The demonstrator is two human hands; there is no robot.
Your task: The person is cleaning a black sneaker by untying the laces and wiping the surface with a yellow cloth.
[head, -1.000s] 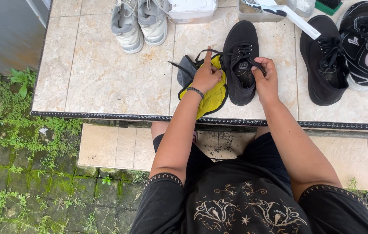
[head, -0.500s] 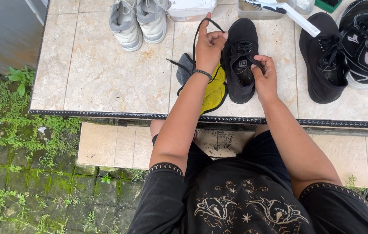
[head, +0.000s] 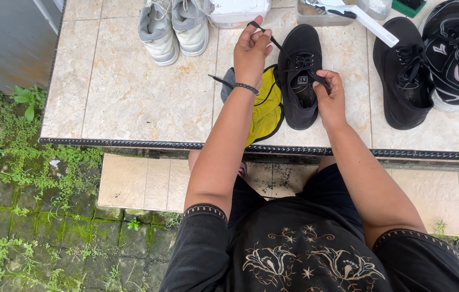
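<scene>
Lace pinched in left hand, drawn up-left from black shoe; right hand pinches the tongue, heel toward the person.

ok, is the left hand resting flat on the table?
No, the left hand is raised above the black shoe, pinching a black lace pulled up from it.
</scene>
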